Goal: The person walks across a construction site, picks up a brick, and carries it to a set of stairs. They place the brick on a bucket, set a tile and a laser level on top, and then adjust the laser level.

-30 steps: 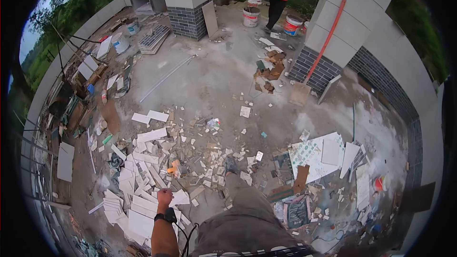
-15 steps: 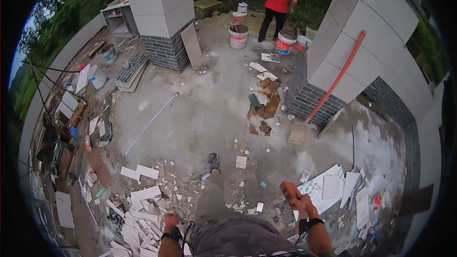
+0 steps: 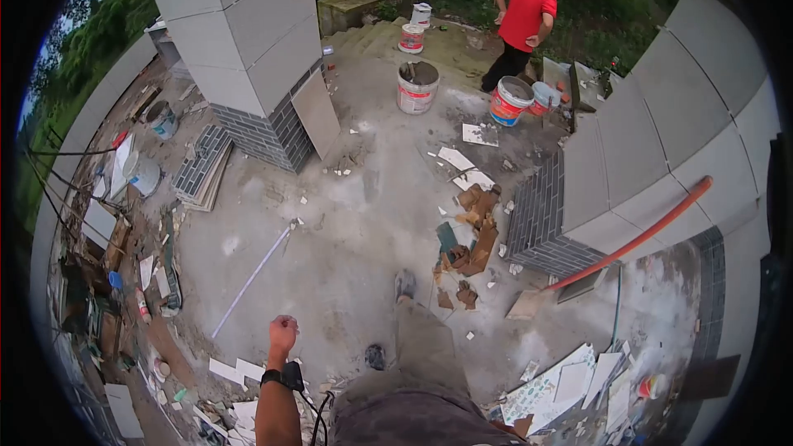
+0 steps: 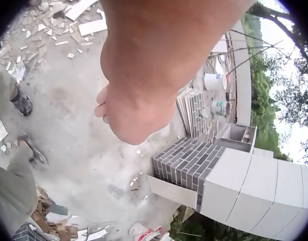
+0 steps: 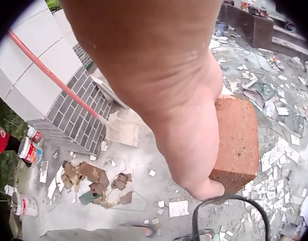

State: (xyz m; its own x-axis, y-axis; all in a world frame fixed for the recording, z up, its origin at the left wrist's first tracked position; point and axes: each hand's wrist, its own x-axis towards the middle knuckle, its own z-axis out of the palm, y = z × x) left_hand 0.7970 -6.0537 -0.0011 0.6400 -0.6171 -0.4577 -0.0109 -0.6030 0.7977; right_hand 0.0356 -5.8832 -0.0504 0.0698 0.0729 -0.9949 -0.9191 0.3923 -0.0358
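Note:
A red brick (image 5: 237, 143) is gripped by my right hand (image 5: 189, 145) in the right wrist view, with the thumb over its near edge. That hand and the brick are outside the head view. My left hand (image 3: 283, 333) hangs loosely curled over the concrete floor in the head view and holds nothing. From the left wrist view, the same hand (image 4: 139, 110) shows mostly its back, with a few fingertips beside it. A black strap (image 3: 285, 375) with a small device sits on the left wrist.
Broken tiles (image 3: 235, 372) litter the lower left, and torn cardboard (image 3: 475, 235) lies ahead. A red-handled shovel (image 3: 636, 235) leans on the right pillar (image 3: 636, 149). Buckets (image 3: 417, 91) stand near steps, beside a person in a red shirt (image 3: 529, 16). A thin white strip (image 3: 252, 281) lies left.
I have walked forward; the pillars and buckets are nearer, and the tile rubble has slid downward in view. The brick and right hand, visible half a second ago, have left the head view.

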